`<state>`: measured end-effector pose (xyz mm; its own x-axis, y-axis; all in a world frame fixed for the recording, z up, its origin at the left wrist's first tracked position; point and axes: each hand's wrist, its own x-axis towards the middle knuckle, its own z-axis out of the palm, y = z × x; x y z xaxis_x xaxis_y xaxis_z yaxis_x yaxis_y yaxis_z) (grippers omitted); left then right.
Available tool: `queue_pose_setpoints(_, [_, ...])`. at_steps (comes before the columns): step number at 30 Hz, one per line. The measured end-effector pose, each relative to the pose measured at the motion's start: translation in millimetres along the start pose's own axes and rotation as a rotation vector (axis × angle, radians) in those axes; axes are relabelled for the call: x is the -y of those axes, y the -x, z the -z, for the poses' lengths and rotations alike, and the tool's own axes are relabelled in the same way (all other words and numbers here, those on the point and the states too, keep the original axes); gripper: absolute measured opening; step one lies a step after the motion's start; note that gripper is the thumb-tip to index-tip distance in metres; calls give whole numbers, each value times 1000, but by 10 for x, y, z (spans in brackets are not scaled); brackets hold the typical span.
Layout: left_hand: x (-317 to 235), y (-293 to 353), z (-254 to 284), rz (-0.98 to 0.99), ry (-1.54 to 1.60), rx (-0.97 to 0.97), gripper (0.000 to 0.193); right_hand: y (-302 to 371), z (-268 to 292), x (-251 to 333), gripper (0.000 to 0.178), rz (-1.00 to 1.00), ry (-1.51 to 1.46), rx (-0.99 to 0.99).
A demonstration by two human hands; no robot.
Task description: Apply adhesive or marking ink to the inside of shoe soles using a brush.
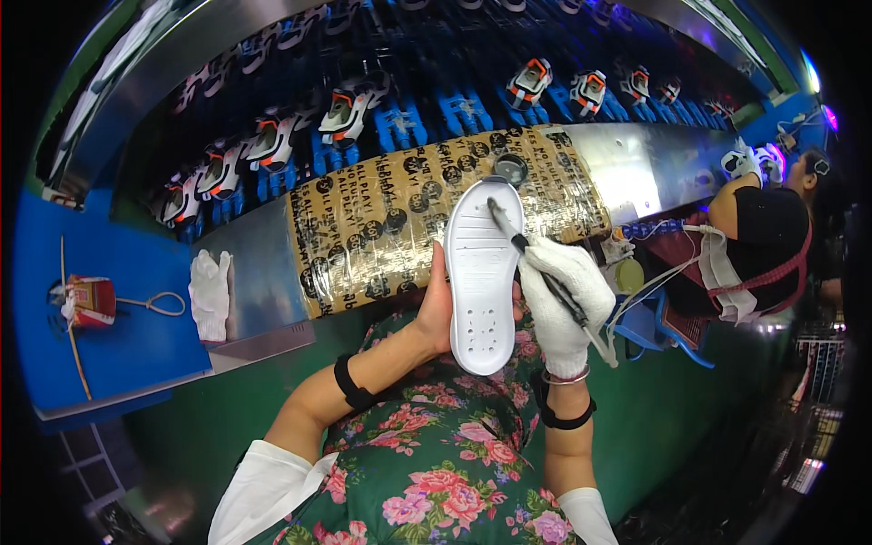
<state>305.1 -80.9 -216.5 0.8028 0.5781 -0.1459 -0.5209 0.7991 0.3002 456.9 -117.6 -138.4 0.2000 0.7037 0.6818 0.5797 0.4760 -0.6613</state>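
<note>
A white shoe sole stands nearly upright in front of me, its inner face turned toward me with ridges and small holes. My bare left hand is closed around its left side, and fingertips show at the right edge. My right hand, in a white knit glove, grips a dark-handled brush. The brush's tip meets the upper part of the sole, near its toe end. Just behind that end, a small round dark pot sits on a brown printed covering wrapped in clear film.
Half-made shoes with orange trim line a blue rack behind the bench. A spare white glove lies at left, near a red packet on the blue surface. At right are a blue stool, hoses and a seated person.
</note>
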Motion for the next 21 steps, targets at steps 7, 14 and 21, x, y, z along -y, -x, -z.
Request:
queue_pose_setpoints(7, [74,-30,-73,-155,-265,-133,89,-54,-48,160,34,297,256,149])
queue_pose_setpoints(14, [21,-20,67,-159,-111,-47,91,49,-59,78,28,73,-44,64])
queue_pose_setpoints(21, [-25,-25,12,-214,-277,-111,92,58,-114,192,28,240,6,222])
